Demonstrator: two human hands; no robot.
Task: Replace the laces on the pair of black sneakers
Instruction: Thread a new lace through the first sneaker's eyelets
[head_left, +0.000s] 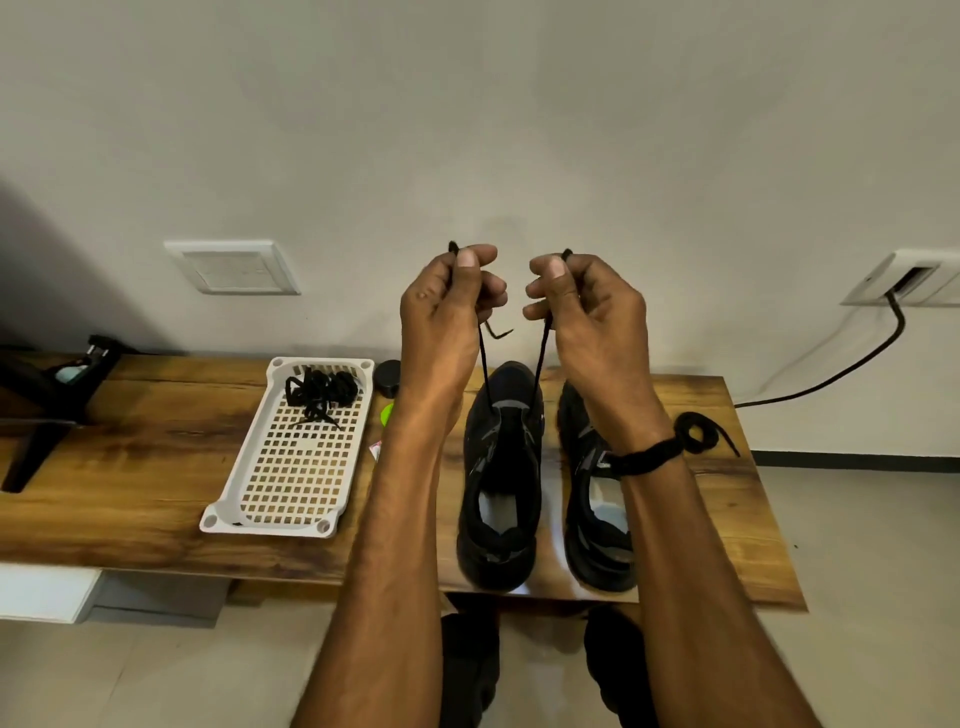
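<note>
wooden bench (156, 457) (against wall): white tray (291, 467), two sneakers (501, 483), loose lace (698, 431).

Looks like a plain room in a home rather than a workshop or shop. Shows a bare off-white wall (467, 104) carrying a white switch plate (232, 267) and, further right, a white wall outlet (904, 280) with a black cable (852, 364) leading out of it. Has a wood-grain table (156, 467) set against that wall, over pale floor tiles (857, 571) edged with a dark skirting strip (857, 460). Carries household things on the table: a white perforated plastic tray (291, 483), a small black round object (388, 378), a pair of black sneakers (498, 493) standing side by side.
</note>
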